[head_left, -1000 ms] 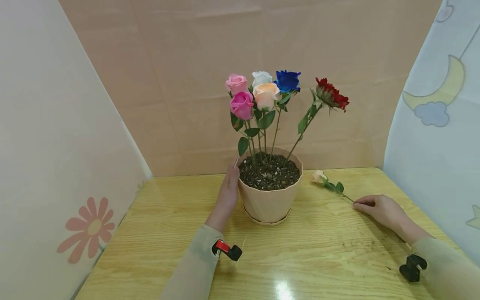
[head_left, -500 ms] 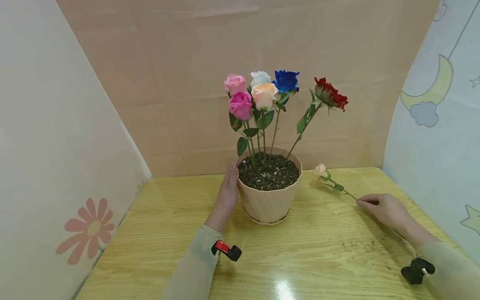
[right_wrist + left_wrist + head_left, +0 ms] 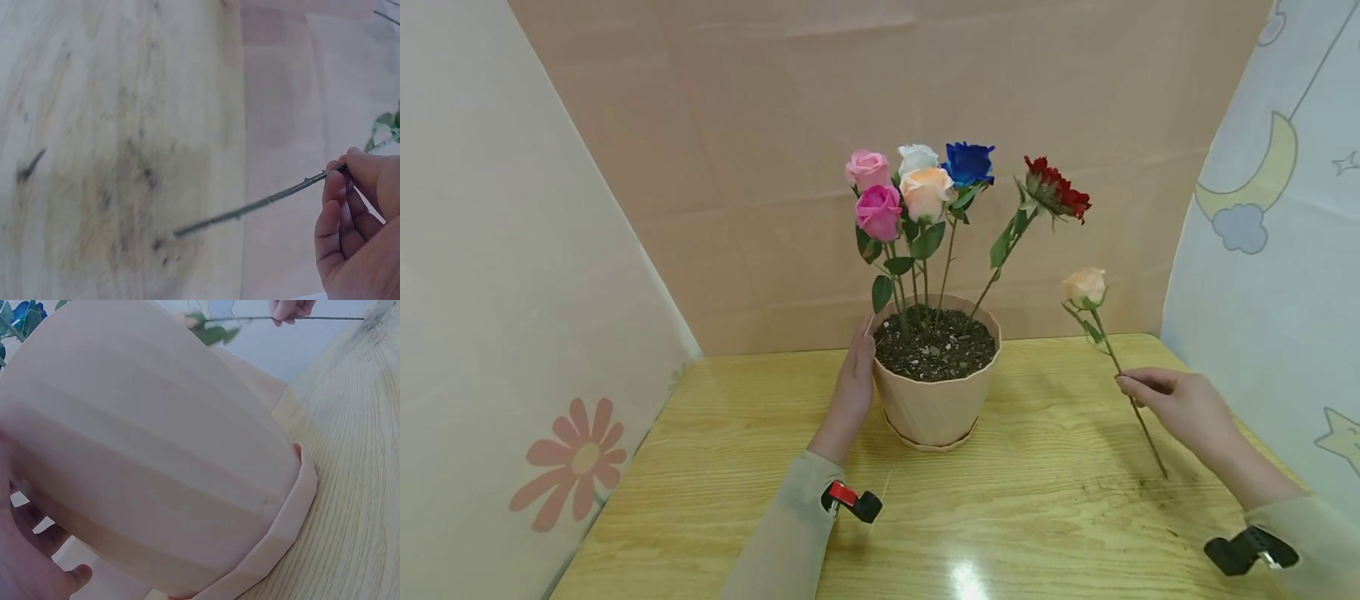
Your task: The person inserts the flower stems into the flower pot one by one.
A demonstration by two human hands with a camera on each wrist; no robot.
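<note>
My right hand (image 3: 1187,412) pinches a pale peach rose (image 3: 1085,287) by its thin stem, partway down. The rose stands tilted, bloom up and to the left, its bare stem end (image 3: 181,234) pointing down over the table. Against the left side of the beige flowerpot (image 3: 934,408) rests my left hand (image 3: 853,379), palm to the wall; its fingers are partly hidden behind the pot in the left wrist view. Dark soil (image 3: 936,346) fills the pot. Upright in it are two pink roses, a white one, a peach rose (image 3: 927,193) and a blue rose (image 3: 968,162). A red flower (image 3: 1056,188) leans right.
The pot sits in a matching saucer (image 3: 931,446) on the wooden table (image 3: 737,467). Dark soil crumbs (image 3: 1150,492) lie scattered at the table's right. A tan backdrop (image 3: 760,167) and printed side panels (image 3: 1262,292) enclose the table.
My right hand has lifted the peach rose off the table and tipped it from lying toward upright. The left hand stays at the pot.
</note>
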